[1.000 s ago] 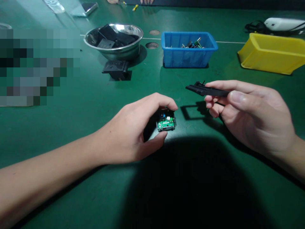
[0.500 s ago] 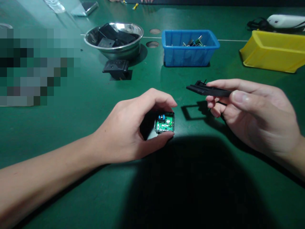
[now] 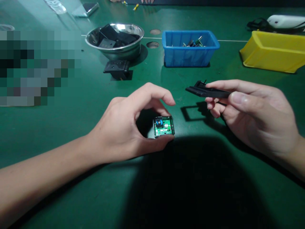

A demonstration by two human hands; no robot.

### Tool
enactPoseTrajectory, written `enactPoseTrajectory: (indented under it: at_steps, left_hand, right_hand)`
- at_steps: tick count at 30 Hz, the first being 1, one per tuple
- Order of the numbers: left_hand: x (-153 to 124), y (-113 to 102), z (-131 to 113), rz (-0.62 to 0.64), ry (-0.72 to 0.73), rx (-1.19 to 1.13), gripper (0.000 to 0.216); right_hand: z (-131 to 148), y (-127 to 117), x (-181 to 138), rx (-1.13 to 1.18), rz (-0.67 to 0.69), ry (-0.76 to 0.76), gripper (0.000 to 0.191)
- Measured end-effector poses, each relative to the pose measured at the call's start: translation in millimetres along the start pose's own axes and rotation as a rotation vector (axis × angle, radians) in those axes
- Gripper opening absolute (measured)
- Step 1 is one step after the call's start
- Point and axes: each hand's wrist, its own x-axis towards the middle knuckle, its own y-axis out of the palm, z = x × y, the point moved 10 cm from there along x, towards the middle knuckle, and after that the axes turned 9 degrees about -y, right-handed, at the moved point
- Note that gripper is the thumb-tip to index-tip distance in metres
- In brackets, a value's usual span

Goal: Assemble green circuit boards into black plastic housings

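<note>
My left hand (image 3: 128, 127) curls round a small black housing with a green circuit board (image 3: 163, 126) inside, pinching it between thumb and fingers just above the green table. The board faces up and shows a blue part. To its right my right hand (image 3: 250, 111) pinches a flat black plastic cover (image 3: 205, 91), held level a little above the table, its free end pointing left.
A steel bowl (image 3: 114, 39) of black parts stands at the back, with one black housing (image 3: 116, 68) on the table (image 3: 71, 127) before it. A blue bin (image 3: 189, 47) of small components and a yellow bin (image 3: 274, 51) stand at the back right. Another person's fingers show at the top edge.
My left hand has turned the housing so the board faces up more, and its forefinger has lifted off. My right hand has stayed in place with the cover.
</note>
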Motion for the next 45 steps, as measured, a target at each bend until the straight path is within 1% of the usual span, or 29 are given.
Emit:
enactPoseTrajectory:
  at_steps: [5,7,9,11,15,19,22,25,31,40,45]
  left_hand:
    - [-1,0,3,-0.022,-0.064,-0.008,0.049]
    - [-1,0,3,-0.026,-0.075,-0.013,0.047]
    - [-1,0,1,-0.025,-0.053,-0.021,0.046]
    - [0,1,-1,-0.017,-0.018,0.001,0.044]
    - [2,3,-7,0.000,0.047,0.117,0.037]
    - [3,5,-14,0.008,0.138,0.155,0.032]
    - [3,4,-9,-0.014,0.108,0.179,0.026]
    - [3,2,-6,-0.031,0.077,0.196,0.024]
    - [4,3,-7,-0.019,0.081,0.192,0.018]
    - [4,2,-8,-0.009,0.099,0.208,0.017]
    - [4,2,-8,0.001,0.068,0.191,0.017]
  right_hand:
    - [-9,-4,-1,0.224,-0.121,0.088,0.027]
    - [-12,-4,-2,0.270,-0.145,0.114,0.024]
    - [-13,-4,-2,0.291,-0.157,0.126,0.023]
    - [-13,-3,-2,0.300,-0.158,0.128,0.022]
    - [-13,-3,-2,0.305,-0.155,0.131,0.021]
    - [-12,-3,-2,0.297,-0.150,0.134,0.021]
    - [-12,-3,-2,0.289,-0.139,0.131,0.022]
    - [-11,-3,-2,0.287,-0.139,0.127,0.021]
    - [-12,-3,-2,0.279,-0.146,0.135,0.020]
    - [-13,-4,-3,0.265,-0.138,0.126,0.023]
    - [-13,-4,-3,0.264,-0.151,0.131,0.024]
